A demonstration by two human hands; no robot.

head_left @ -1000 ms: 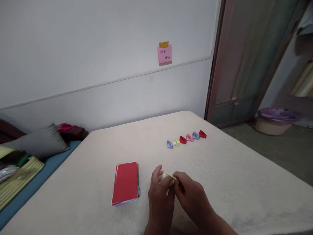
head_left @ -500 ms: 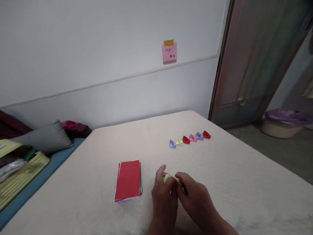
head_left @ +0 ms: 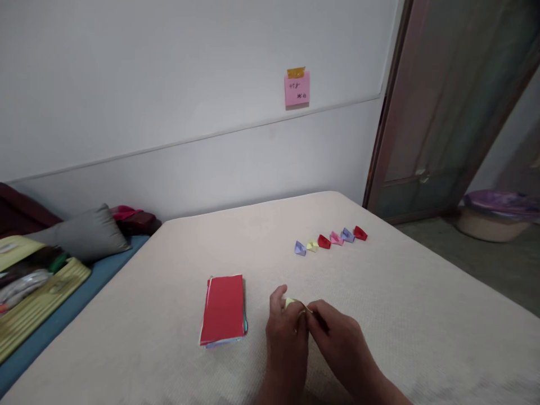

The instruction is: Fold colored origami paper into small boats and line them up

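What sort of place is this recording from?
Probably a bedroom in a home: a beige textured mattress, a grey pillow on a blue-covered bed beside it, and a brown-framed panelled door.

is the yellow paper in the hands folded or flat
Folded. The small pale yellow paper pinched between the left hand and right hand is bunched and creased, not a spread sheet; the hands hide most of it.
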